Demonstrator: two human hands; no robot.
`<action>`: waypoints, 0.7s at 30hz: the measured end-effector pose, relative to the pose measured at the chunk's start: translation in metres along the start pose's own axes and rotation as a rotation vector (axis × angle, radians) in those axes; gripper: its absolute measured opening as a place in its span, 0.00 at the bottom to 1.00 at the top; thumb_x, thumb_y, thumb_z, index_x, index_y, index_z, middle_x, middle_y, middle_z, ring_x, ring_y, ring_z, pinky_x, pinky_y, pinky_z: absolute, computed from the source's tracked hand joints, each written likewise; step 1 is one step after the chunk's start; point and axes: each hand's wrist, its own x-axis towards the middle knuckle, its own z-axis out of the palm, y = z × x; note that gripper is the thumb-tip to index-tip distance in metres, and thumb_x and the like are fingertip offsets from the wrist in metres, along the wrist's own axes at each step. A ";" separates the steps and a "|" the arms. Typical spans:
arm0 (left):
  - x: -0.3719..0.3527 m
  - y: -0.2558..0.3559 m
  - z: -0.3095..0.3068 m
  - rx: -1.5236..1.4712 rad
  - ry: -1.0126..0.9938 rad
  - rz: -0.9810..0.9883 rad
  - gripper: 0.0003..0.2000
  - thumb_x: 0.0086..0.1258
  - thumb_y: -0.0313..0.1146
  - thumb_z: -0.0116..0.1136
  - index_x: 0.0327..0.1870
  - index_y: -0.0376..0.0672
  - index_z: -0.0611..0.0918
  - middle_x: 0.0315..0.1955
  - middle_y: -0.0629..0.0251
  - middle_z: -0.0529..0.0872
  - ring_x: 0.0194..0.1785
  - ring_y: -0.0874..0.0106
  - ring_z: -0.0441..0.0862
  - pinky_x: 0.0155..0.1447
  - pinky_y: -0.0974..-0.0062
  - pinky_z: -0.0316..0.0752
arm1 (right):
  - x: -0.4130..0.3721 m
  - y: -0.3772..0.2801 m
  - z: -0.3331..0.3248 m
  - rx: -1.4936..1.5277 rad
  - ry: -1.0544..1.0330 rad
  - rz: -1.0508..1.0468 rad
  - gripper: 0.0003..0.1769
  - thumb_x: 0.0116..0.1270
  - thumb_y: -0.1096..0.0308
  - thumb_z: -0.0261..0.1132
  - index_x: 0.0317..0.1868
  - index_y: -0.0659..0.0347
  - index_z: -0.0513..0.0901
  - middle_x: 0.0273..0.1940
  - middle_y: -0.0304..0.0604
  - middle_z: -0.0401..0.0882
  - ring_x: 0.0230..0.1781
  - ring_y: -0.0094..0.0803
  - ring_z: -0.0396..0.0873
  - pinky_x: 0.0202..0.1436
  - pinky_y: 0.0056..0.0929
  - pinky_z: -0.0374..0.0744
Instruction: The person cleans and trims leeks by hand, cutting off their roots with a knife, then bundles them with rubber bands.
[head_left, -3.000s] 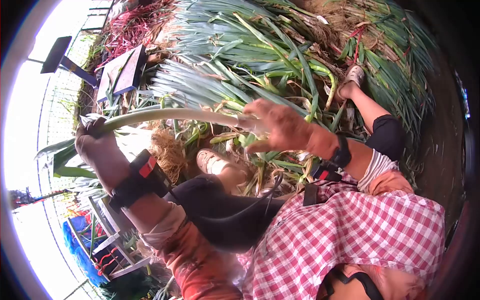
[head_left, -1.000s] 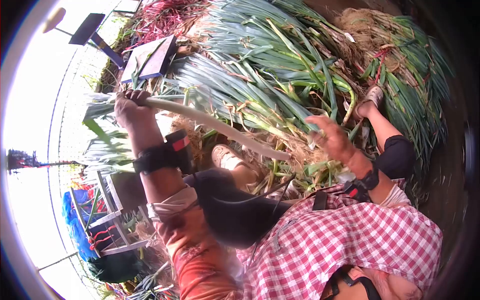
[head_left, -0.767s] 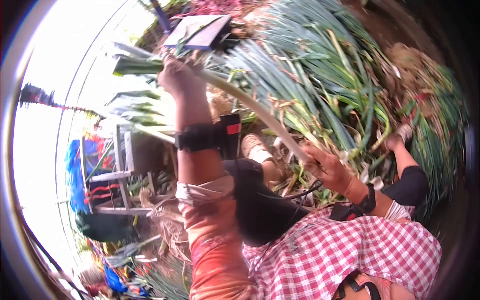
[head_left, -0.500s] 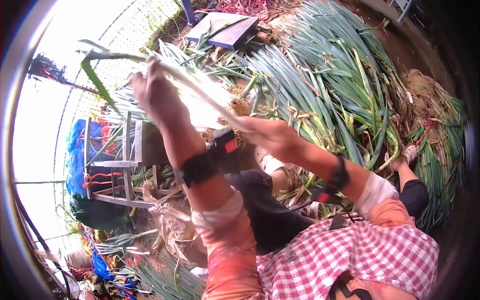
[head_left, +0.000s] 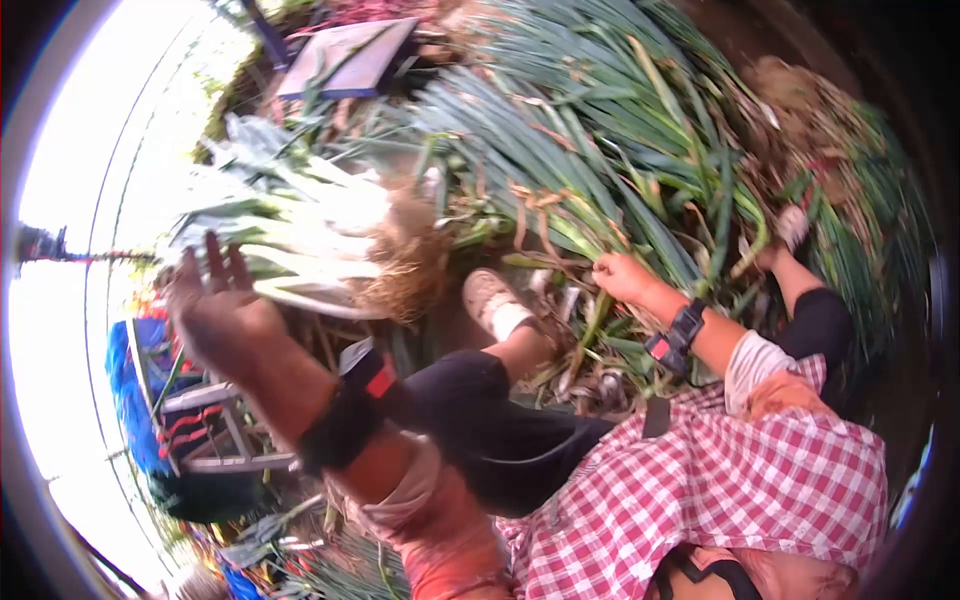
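My left hand [head_left: 230, 315] is raised at the left, blurred, with its fingers spread and nothing in it. Just beyond it lies a pile of peeled green onions [head_left: 320, 225], white stems to the right, ending in brown roots [head_left: 405, 255]. My right hand [head_left: 627, 279] is at the lower edge of a large heap of long green onions [head_left: 600, 130] with untrimmed leaves. Its fingers are curled closed against the leaves and stalks there; what they hold is hidden.
A flat-topped scale-like platform [head_left: 350, 58] stands behind the peeled pile. At left is an overturned wooden stool [head_left: 215, 415] beside blue netting [head_left: 140, 390]. My shod foot [head_left: 492, 300] rests among leaf scraps [head_left: 570, 365]. More onions [head_left: 840, 210] lie at the far right.
The long onion stalk held between both hands is no longer in them. My left hand has opened and dropped lower left; my right hand has moved right to the heap. The view has shifted.
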 end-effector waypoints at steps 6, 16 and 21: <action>-0.023 -0.008 0.024 -0.040 -0.267 -0.182 0.19 0.64 0.26 0.44 0.53 0.27 0.57 0.51 0.48 0.67 0.57 0.54 0.67 0.57 0.60 0.69 | -0.036 0.095 0.008 -0.319 0.346 0.165 0.21 0.52 0.63 0.59 0.45 0.65 0.70 0.36 0.57 0.76 0.36 0.52 0.74 0.40 0.42 0.73; -0.093 -0.043 0.085 0.211 -0.572 -0.045 0.20 0.65 0.26 0.40 0.56 0.29 0.57 0.54 0.48 0.66 0.57 0.52 0.66 0.60 0.57 0.63 | -0.044 0.117 0.042 -0.510 0.250 0.108 0.27 0.50 0.58 0.64 0.46 0.65 0.67 0.40 0.54 0.73 0.40 0.49 0.74 0.44 0.44 0.72; -0.109 -0.072 0.092 0.279 -0.806 -0.179 0.17 0.65 0.29 0.41 0.55 0.35 0.65 0.52 0.55 0.69 0.57 0.59 0.68 0.56 0.59 0.66 | -0.050 0.079 -0.007 0.104 0.038 0.049 0.12 0.55 0.66 0.57 0.36 0.67 0.74 0.29 0.50 0.76 0.26 0.41 0.75 0.33 0.37 0.74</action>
